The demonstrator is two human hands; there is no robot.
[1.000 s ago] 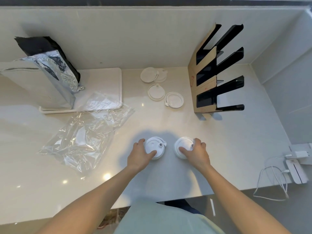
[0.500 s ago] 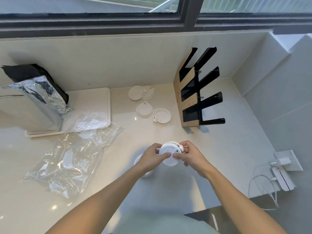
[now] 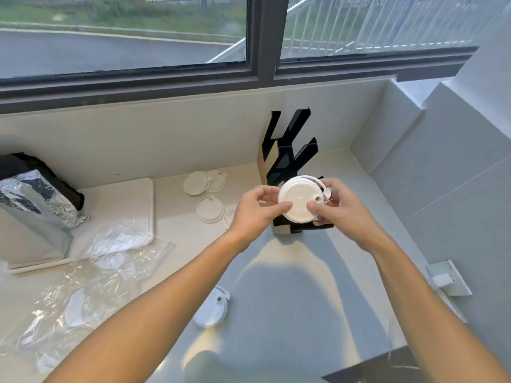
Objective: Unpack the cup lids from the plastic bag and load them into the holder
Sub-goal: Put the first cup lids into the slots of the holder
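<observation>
Both hands, left and right, pinched a white lid before the black holder; another lid lay on the counter.

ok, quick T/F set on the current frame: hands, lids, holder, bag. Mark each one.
1. Both hands hold one white lid in the air, left hand and right hand pinching its opposite edges. True.
2. The held lid is already seated in the black holder. False: it is held in front of the holder, in the hands.
3. One lid lies alone on the counter near the person. True.
4. The clear plastic bag sits to the right of the holder. False: it lies on the left of the counter.
5. No lids lie near the holder. False: several loose lids lie just to its left.
</observation>
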